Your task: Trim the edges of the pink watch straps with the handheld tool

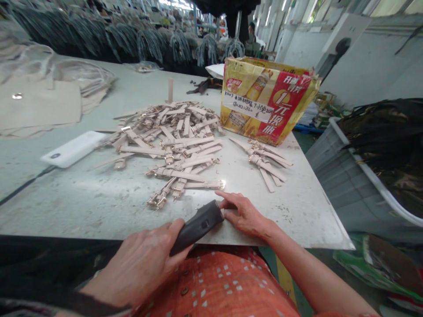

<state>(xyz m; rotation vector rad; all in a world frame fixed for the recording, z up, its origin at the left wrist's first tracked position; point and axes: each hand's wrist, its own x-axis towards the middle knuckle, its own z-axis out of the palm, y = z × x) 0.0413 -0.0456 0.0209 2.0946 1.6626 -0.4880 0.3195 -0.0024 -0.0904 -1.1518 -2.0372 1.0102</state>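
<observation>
Our left hand (pixel 142 264) is clamped on the dark tool (pixel 198 225). Its tip touches our right hand (pixel 246 215), which lies spread flat on the surface (pixel 99 207). We judge the tool stiff, light and smooth, best gripped mid-body. Straps (pixel 175 141) lie beyond both hands.

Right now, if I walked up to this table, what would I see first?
A heap of beige straps with gold buckles fills the middle of the table. Behind it to the right stands a bright yellow-and-red box. Near the front edge, the left hand holds a dark tool, with the right hand flat beside its tip.
</observation>
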